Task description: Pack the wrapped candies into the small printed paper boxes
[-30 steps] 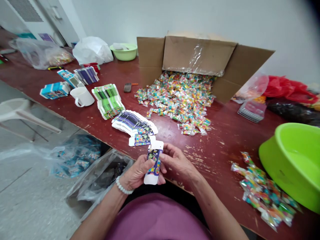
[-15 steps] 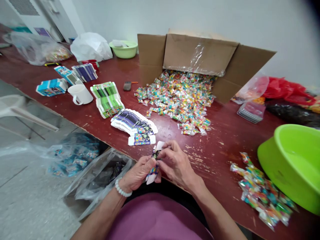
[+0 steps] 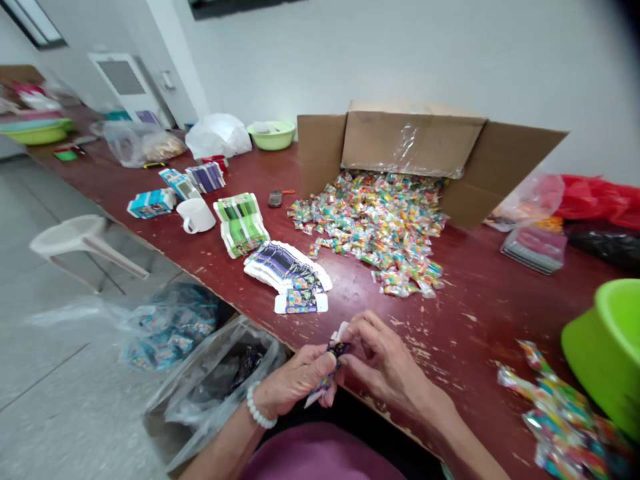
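A small dark purple printed candy box with white flaps is held between my hands at the table's front edge. My left hand, with a white bead bracelet at the wrist, grips its lower part between thumb and fingers. With bent fingers, my right hand pinches at the box's upper end near a white flap. Just beyond lies a fanned stack of flat purple boxes, with one flat box at its near end. A heap of wrapped candies spreads from a tipped cardboard box.
Green flat boxes, a white mug and blue boxes stand to the left. At right are a green basin and loose candies. Below the table's left edge sit a plastic-lined carton and a white stool.
The camera view has turned up and left, so the scene sits lower and further right. The flap at the small box's upper end looks more bent in under my right fingers.
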Tool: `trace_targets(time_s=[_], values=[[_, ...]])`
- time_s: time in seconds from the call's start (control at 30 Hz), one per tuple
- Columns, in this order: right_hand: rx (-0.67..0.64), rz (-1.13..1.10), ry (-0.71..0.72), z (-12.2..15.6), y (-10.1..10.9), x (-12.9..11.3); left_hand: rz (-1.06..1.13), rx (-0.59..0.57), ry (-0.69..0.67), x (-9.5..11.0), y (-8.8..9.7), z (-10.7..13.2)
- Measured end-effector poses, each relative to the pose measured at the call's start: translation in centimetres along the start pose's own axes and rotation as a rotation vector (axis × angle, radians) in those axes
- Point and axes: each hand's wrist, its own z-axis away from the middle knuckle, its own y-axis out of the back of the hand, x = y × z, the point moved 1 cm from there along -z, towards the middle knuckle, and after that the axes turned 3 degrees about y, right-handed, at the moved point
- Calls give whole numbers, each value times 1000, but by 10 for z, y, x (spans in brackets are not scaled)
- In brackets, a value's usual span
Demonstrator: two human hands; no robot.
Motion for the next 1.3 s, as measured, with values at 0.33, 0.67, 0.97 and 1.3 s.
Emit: trace_targets(time_s=[0.33, 0.67, 0.97, 1.3], values=[[-4, -74, -138, 2, -10, 9, -69, -8, 37, -4, -1, -1], [-181, -194, -143, 15, -5, 7, -226, -59, 93, 20, -1, 6], [411, -208, -236, 5, -29, 18, 54, 228, -37, 12, -16, -9], [366, -488, -395, 1, -27, 24, -161, 559, -298, 5, -11, -9]])
